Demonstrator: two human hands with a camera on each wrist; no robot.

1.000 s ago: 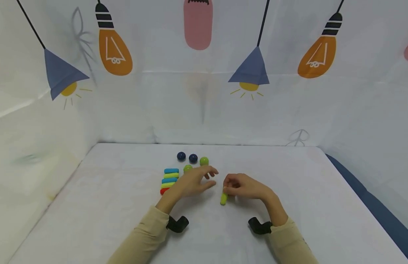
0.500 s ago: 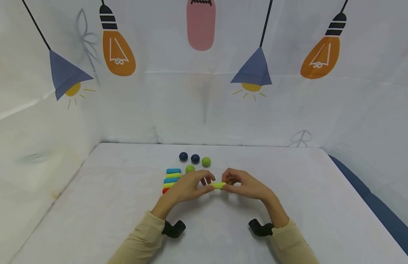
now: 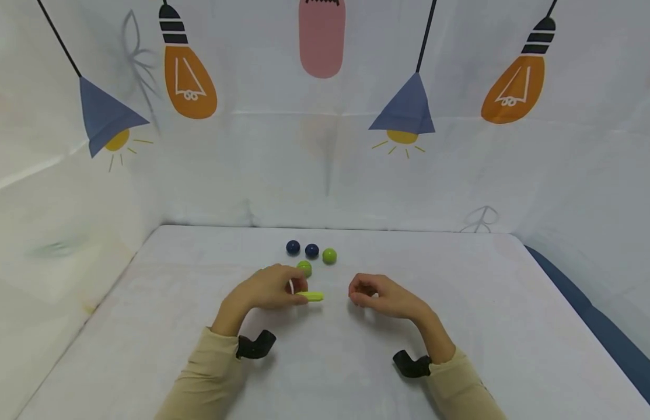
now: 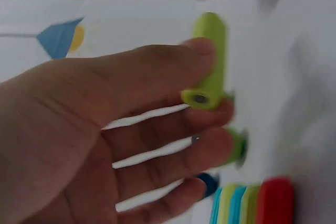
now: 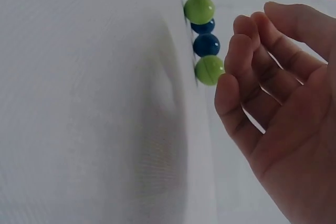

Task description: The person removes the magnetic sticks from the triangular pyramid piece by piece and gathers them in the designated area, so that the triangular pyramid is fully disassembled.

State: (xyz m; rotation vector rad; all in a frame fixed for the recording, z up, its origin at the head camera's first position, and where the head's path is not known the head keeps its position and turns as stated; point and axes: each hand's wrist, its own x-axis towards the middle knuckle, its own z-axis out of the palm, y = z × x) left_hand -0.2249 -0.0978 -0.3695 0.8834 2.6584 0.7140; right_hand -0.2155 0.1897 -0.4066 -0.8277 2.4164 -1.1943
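My left hand (image 3: 272, 287) pinches a yellow-green rod (image 3: 314, 296) between thumb and fingers, just above the white table. In the left wrist view the rod (image 4: 214, 80) shows a dark round insert in its near end. To the right, my right hand (image 3: 388, 296) holds nothing, its fingers loosely bent. Beyond the left hand lie two green balls (image 3: 329, 255) and two navy balls (image 3: 311, 251). Several flat-lying rods, among them a red rod (image 4: 275, 202), sit side by side in the left wrist view; the left hand hides them in the head view.
The white table (image 3: 461, 326) reaches back to a white sheet (image 3: 251, 175) printed with lamps and bulbs. A dark blue strip (image 3: 582, 309) runs past the table's right edge. Black curved pieces (image 3: 257, 345) are worn at both wrists.
The right hand first held the yellow-green rod, then both hands held it between them. Now the right hand has let go and the left hand has carried the rod leftward.
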